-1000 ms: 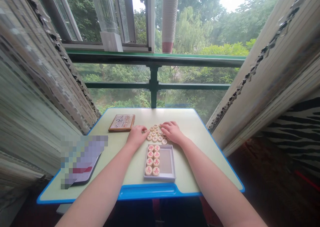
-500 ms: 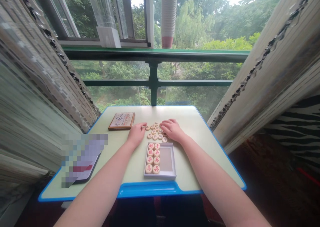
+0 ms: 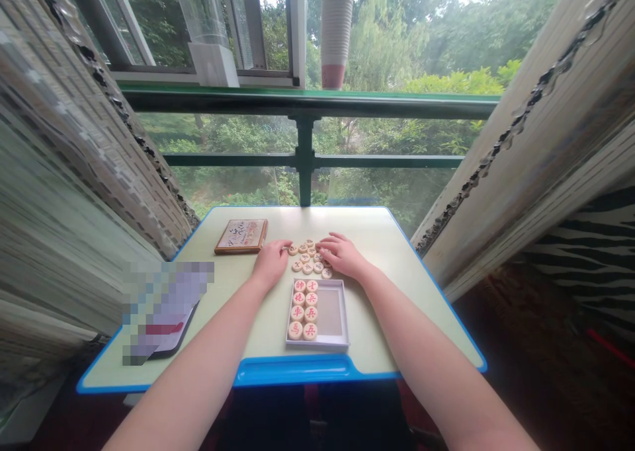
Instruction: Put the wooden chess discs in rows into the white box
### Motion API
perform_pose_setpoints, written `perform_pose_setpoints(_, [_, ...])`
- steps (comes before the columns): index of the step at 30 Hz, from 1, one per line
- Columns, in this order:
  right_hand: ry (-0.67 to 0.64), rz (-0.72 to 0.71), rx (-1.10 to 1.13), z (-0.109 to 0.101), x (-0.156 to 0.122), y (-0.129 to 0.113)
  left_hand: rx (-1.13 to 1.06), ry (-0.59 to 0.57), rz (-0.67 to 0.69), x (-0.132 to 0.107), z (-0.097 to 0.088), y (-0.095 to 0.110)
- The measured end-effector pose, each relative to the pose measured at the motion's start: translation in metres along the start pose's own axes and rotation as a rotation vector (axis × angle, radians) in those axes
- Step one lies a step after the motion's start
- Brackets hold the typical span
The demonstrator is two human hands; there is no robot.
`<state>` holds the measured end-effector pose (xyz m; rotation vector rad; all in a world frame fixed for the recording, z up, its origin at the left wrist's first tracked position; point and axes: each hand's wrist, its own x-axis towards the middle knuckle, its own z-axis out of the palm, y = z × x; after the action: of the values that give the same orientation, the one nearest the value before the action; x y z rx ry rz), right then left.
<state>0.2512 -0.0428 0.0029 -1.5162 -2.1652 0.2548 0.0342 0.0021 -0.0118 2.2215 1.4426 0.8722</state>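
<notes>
A loose heap of round wooden chess pieces (image 3: pixel 308 261) lies in the middle of a pale green table with a blue rim (image 3: pixel 292 371). My left hand (image 3: pixel 270 263) rests at the heap's left side, fingers curled, index tip touching a piece. My right hand (image 3: pixel 342 255) lies on the heap's right side, fingers bent over several pieces. Just in front of the heap stands a shallow white box (image 3: pixel 331 317); its left half holds several pieces with red characters in two columns (image 3: pixel 303 309), its right half is bare.
A flat brown-framed box lid (image 3: pixel 241 235) lies at the back left of the table. A dark tablet-like object, partly blurred out, sits at the front left (image 3: pixel 163 319). Bamboo blinds flank the table; a green railing and window stand behind.
Both hands stay at the heap; the left index finger has stretched a little toward the pieces. The view has tilted slightly. The box's contents are unchanged.
</notes>
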Motion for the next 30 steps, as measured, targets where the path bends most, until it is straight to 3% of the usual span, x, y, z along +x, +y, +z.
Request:
perform_pose_setpoints(12, [0.021,0.135,0.036,0.003,0.003,-0.001,0.045,0.028,0.045,-0.002,-0.002,0.002])
perform_pose_setpoints(17, [0.072,0.16,0.051,0.005,0.004,0.0,0.043,0.051,0.131,0.0,-0.004,0.02])
perform_pose_setpoints(24, [0.113,0.197,0.04,0.005,0.003,0.002,0.123,-0.071,0.153,0.016,0.004,0.049])
perform_pose_setpoints(30, [0.11,0.199,0.029,0.006,0.003,0.004,0.163,-0.092,0.165,0.029,0.01,0.055])
